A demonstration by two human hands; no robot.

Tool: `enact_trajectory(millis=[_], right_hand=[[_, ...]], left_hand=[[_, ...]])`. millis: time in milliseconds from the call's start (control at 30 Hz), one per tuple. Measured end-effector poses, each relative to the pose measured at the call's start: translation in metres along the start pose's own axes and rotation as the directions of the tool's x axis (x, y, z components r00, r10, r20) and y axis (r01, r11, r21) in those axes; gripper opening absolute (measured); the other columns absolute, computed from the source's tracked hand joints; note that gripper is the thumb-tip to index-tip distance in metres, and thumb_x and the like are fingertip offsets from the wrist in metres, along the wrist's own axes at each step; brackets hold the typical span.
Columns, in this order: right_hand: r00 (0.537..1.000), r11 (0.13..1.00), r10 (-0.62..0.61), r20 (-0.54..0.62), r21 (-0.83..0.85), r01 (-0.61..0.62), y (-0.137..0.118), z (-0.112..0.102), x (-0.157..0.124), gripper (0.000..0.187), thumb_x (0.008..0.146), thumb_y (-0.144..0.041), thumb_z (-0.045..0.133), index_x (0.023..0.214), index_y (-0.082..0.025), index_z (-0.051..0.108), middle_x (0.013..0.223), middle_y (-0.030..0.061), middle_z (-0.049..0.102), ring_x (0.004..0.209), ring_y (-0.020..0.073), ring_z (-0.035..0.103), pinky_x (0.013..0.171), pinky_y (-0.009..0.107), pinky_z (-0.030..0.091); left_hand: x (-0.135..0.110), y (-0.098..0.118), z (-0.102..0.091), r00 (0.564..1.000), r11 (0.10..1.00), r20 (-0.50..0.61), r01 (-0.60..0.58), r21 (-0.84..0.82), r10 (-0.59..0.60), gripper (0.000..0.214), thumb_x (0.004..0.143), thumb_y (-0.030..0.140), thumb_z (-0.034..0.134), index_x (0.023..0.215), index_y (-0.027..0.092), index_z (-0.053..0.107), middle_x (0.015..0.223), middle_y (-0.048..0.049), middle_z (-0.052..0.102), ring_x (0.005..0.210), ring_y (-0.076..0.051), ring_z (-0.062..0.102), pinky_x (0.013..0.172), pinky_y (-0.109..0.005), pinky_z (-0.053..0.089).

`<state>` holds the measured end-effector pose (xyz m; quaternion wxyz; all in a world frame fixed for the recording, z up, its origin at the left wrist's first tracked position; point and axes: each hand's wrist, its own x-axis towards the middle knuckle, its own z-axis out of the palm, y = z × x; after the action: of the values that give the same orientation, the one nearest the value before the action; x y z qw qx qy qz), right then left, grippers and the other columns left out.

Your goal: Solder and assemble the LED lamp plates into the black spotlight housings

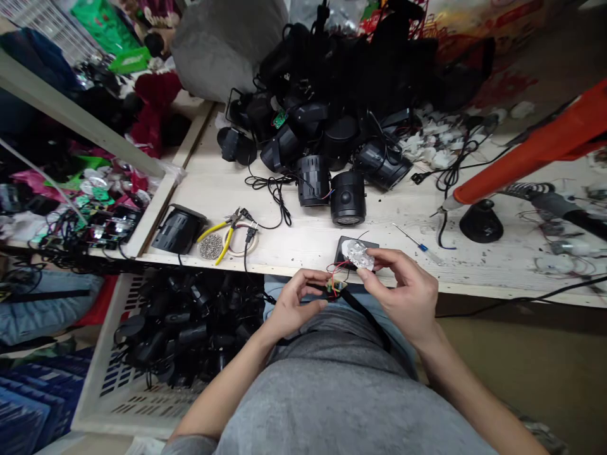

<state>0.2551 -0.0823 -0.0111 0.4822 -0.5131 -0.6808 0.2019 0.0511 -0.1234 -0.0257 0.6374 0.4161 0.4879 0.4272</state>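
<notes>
At the bench's front edge my right hand [405,291] pinches a round silvery LED plate [360,254] between thumb and fingers. Thin red and black wires run from the plate down to a small circuit board [336,288]. My left hand [296,302] has its fingers closed at the left side of that board; the exact grip is partly hidden. Just behind the LED plate lies a dark, flat-sided black part [342,248], mostly covered by it. A blue-handled screwdriver [417,243] rests on the bench to the right, apart from my hand.
Black lamp housings [348,199] are heaped at the back. Yellow-handled pliers [227,237], a pile of screws [212,246] and another housing [177,229] lie left. An orange tool [526,151] slants in from the right. Below stands a white crate [102,379] of black parts.
</notes>
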Motion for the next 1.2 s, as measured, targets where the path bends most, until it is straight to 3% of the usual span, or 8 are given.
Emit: enact_trajectory(millis=[100,333,500,767,900,1000,1067,1200], right_hand=[[1.0,0.997,-0.005,0.004,0.071,0.005,-0.011,0.001,0.003,0.021,0.087,-0.024,0.071,0.107,-0.02,0.069,0.092,0.0037,0.073,0.075,0.0153,0.068,0.069,0.032,0.06],[0.999,0.982,0.024,-0.038,0.189,-0.016,-0.023,-0.008,0.013,0.026,0.086,-0.019,0.072,0.111,-0.023,0.068,0.1,0.0036,0.073,0.083,0.0158,0.069,0.076,0.034,0.062],[0.99,0.951,0.1,-0.097,0.302,-0.067,-0.029,-0.013,0.02,0.024,0.086,-0.022,0.073,0.11,-0.025,0.069,0.097,0.0021,0.073,0.082,0.0152,0.07,0.075,0.032,0.065],[0.977,0.954,-0.04,-0.21,0.282,0.1,-0.053,-0.037,0.029,0.03,0.087,-0.026,0.075,0.116,-0.029,0.07,0.105,0.0062,0.074,0.095,0.0247,0.072,0.072,0.042,0.065],[0.969,0.972,-0.004,-0.247,0.226,0.062,-0.046,-0.043,0.03,0.028,0.086,-0.029,0.075,0.114,-0.029,0.07,0.104,0.0054,0.073,0.094,0.0247,0.072,0.076,0.043,0.065],[0.978,0.977,0.054,-0.202,0.212,-0.01,-0.034,-0.036,0.032,0.025,0.086,-0.027,0.076,0.11,-0.026,0.07,0.103,0.0047,0.073,0.087,0.0207,0.071,0.076,0.039,0.065],[0.986,0.979,0.038,-0.162,0.205,-0.004,-0.026,-0.026,0.034,0.026,0.085,-0.026,0.076,0.11,-0.025,0.07,0.101,0.004,0.073,0.084,0.0183,0.07,0.076,0.037,0.063],[0.993,0.988,0.02,-0.113,0.155,-0.002,-0.016,-0.009,0.037,0.026,0.086,-0.027,0.074,0.112,-0.023,0.069,0.101,0.0046,0.072,0.083,0.0173,0.068,0.079,0.036,0.061]], left_hand=[[0.004,0.001,0.006,0.999,1.0,0.031,0.008,0.017,-0.009,0.049,0.068,0.016,0.087,0.114,0.022,0.072,0.122,-0.0084,0.069,0.109,-0.022,0.065,0.093,-0.031,0.051],[0.0,0.006,0.001,0.968,0.996,0.235,0.078,0.036,-0.084,0.019,0.083,0.036,0.079,0.084,0.019,0.073,0.094,-0.008,0.071,0.098,-0.023,0.067,0.097,-0.036,0.05],[0.001,0.012,-0.007,0.955,0.992,0.266,0.123,0.033,-0.127,0.045,0.081,0.028,0.081,0.123,0.024,0.066,0.123,-0.0099,0.069,0.097,-0.018,0.067,0.083,-0.027,0.051],[0.013,0.009,0.006,0.816,0.899,0.408,0.284,0.333,-0.409,0.028,0.089,0.047,0.068,0.093,0.019,0.066,0.062,0.0033,0.064,0.049,-0.009,0.053,0.048,-0.017,0.039],[0.004,0.064,-0.037,0.879,0.839,0.15,0.364,0.405,-0.454,0.04,0.082,0.058,0.07,0.078,0.019,0.06,0.063,-0.0005,0.07,0.042,-0.01,0.056,0.04,-0.019,0.043],[0.006,0.127,-0.07,0.964,0.855,-0.259,0.181,0.487,-0.056,0.037,0.078,0.054,0.076,0.079,0.018,0.065,0.066,-0.0035,0.074,0.045,-0.013,0.061,0.043,-0.022,0.05],[0.015,0.164,-0.08,0.851,0.771,-0.392,-0.025,0.636,0.35,0.029,0.08,0.045,0.076,0.089,0.019,0.069,0.069,-0.0012,0.075,0.055,-0.015,0.068,0.054,-0.027,0.058],[0.039,0.21,-0.079,0.425,0.302,-0.186,-0.224,0.927,0.886,0.029,0.089,0.04,0.064,0.099,0.016,0.074,0.094,-0.0025,0.077,0.088,-0.02,0.074,0.087,-0.039,0.062]])
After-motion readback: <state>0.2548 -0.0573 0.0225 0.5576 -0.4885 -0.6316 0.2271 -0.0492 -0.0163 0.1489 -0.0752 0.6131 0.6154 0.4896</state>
